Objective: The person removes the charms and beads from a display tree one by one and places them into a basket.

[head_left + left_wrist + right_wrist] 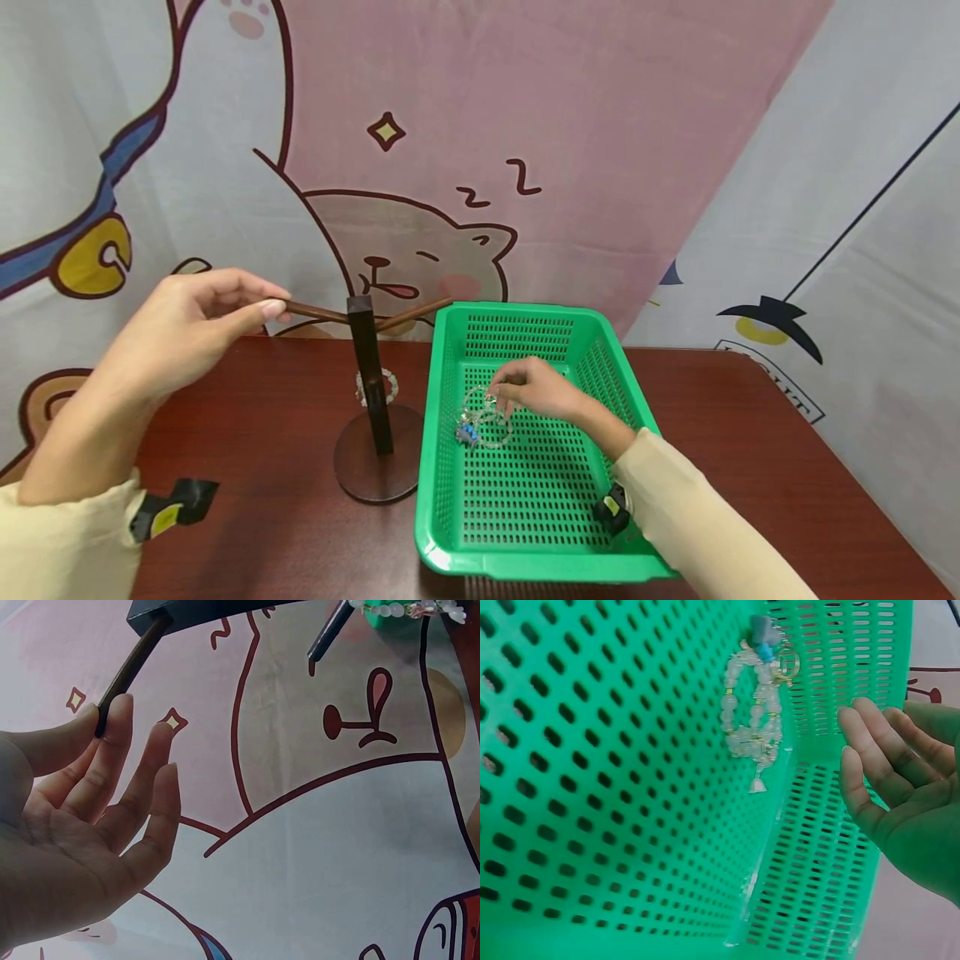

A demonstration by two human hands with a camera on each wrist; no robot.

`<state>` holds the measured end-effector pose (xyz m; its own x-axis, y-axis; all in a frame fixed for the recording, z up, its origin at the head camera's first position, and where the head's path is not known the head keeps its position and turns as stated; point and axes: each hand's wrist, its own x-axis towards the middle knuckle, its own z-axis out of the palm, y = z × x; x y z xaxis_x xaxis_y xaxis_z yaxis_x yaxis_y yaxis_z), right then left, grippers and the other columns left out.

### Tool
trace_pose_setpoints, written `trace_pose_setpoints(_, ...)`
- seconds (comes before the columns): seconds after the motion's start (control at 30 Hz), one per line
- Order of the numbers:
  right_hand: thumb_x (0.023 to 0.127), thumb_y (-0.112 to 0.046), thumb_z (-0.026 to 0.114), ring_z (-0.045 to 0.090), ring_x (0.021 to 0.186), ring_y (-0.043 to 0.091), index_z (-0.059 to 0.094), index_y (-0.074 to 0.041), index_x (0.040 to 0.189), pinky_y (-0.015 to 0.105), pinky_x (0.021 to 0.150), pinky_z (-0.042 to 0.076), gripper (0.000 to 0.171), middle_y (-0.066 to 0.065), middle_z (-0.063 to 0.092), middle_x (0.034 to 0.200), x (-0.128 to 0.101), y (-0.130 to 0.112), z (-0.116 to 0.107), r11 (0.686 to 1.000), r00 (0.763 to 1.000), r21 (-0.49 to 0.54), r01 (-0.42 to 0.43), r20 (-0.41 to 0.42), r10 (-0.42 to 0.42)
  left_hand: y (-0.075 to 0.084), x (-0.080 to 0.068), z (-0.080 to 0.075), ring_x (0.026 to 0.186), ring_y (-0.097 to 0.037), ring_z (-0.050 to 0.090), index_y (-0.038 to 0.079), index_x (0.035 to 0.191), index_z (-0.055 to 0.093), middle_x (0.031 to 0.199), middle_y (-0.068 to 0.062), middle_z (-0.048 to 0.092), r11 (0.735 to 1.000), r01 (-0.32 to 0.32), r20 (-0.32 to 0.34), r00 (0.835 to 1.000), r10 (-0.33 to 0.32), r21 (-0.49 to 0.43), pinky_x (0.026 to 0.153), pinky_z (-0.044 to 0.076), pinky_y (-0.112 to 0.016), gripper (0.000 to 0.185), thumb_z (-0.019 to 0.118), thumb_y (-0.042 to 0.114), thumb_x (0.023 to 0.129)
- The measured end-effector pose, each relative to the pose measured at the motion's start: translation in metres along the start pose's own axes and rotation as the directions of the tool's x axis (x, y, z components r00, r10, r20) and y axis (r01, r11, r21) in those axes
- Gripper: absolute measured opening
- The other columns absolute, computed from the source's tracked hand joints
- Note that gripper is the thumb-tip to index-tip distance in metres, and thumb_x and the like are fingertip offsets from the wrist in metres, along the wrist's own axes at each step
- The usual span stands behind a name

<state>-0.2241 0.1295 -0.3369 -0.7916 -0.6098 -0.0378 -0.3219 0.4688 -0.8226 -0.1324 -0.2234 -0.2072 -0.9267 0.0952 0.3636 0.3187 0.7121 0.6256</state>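
Observation:
My left hand [180,333] pinches the outer end of a thin wooden arm [318,312] between thumb and index finger. This arm juts from the top of a dark wooden stand [369,371] with a round base. In the left wrist view, the other fingers of that hand spread loosely. My right hand [546,390] is inside the green basket [425,500], above pale beaded bracelets [495,437] with a blue-grey charm [467,434]. The right wrist view shows its fingers [885,750] loosely extended, apart from the bracelets, holding nothing.
Another beaded bracelet [390,386] hangs low on the stand. A second wooden arm [416,313] slants up from its top towards the basket's far left corner. Stand and basket are on a reddish-brown table [255,467], with a cartoon-printed cloth [600,150] behind it.

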Motion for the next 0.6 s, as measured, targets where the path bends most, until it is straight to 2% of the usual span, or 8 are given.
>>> trace_pose_setpoints(0.27,0.093,-0.011,0.053,0.061,0.069,0.03,0.064,-0.001,0.094,0.032,0.062,0.047,0.014,0.012,0.065,0.077,-0.002,-0.017,-0.011,0.999,0.999,-0.02,0.045,0.011,-0.044,0.001,0.0,0.0,0.074,-0.002,0.054,0.006,0.103,0.066,0.082,-0.002,0.066,1.0,0.007,0.006,1.0,-0.007,0.004,0.06,0.038,-0.018,0.021,0.059,0.021,0.09)
trace_pose_setpoints(0.43,0.092,-0.01,0.054,0.061,0.067,0.024,0.065,-0.002,0.093,0.032,0.063,0.048,0.014,0.004,0.064,0.074,-0.003,-0.037,-0.02,0.995,0.996,-0.047,0.09,0.013,-0.089,0.001,0.0,0.001,0.073,-0.002,0.054,0.006,0.102,0.066,0.082,-0.001,0.065,1.0,0.0,0.004,1.0,0.0,-0.007,0.06,0.039,-0.017,0.021,0.06,0.02,0.09)
trace_pose_setpoints(0.6,0.092,-0.011,0.055,0.061,0.066,0.018,0.065,-0.004,0.093,0.033,0.065,0.048,0.013,0.002,0.064,0.074,-0.002,-0.064,-0.029,0.986,0.99,-0.092,0.14,0.005,-0.14,0.001,0.0,0.001,0.073,-0.003,0.053,0.005,0.102,0.066,0.081,0.0,0.065,1.0,-0.001,0.005,1.0,0.001,-0.015,0.059,0.04,-0.018,0.02,0.06,0.02,0.09)
